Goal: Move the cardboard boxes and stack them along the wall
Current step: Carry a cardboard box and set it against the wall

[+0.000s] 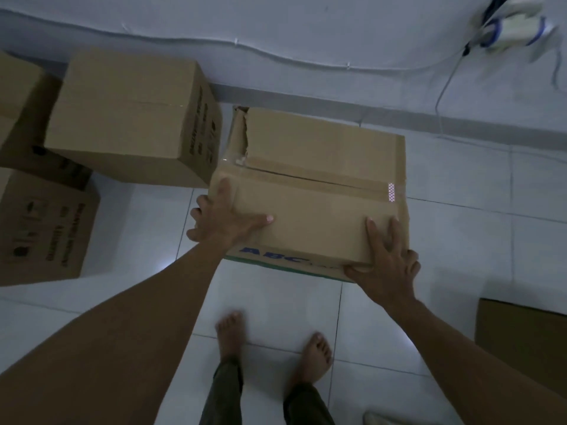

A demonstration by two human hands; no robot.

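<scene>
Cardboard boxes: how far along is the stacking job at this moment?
Done: three boxes sit grouped at left by the wall. In hand: the left hand and right hand grip the taped box, close to the wall beside them. Left: placing it, plus another box at lower right, away from the wall.

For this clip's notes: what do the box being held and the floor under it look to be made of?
The held box looks like matt brown corrugated cardboard: its far-left corner flap is torn and crumpled, and its seam is closed with glossy brown tape. The floor looks like pale glazed tile, probably ceramic: straight grout lines and soft light reflections.
</scene>
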